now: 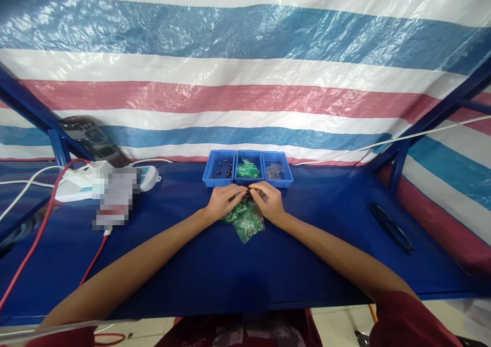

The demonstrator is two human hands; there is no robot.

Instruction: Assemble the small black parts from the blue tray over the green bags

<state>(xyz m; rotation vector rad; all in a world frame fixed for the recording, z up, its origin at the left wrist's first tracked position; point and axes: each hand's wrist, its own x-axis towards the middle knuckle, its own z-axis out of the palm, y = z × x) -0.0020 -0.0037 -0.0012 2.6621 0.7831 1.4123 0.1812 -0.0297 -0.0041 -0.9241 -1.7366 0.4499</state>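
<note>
My left hand and my right hand meet in front of the bins, their fingertips pinched close together. What the fingers hold, if anything, is too small to make out. Small dark pieces lie right under the fingertips. Beneath and in front of both hands is a loose pile of clear plastic packets with green print, partly covered by the hands.
Behind the hands stand three joined blue bins: the left bin holds small dark pieces, the middle one green packets, the right one clear packets. A power strip, cables and a blurred-out object lie left; dark glasses lie right.
</note>
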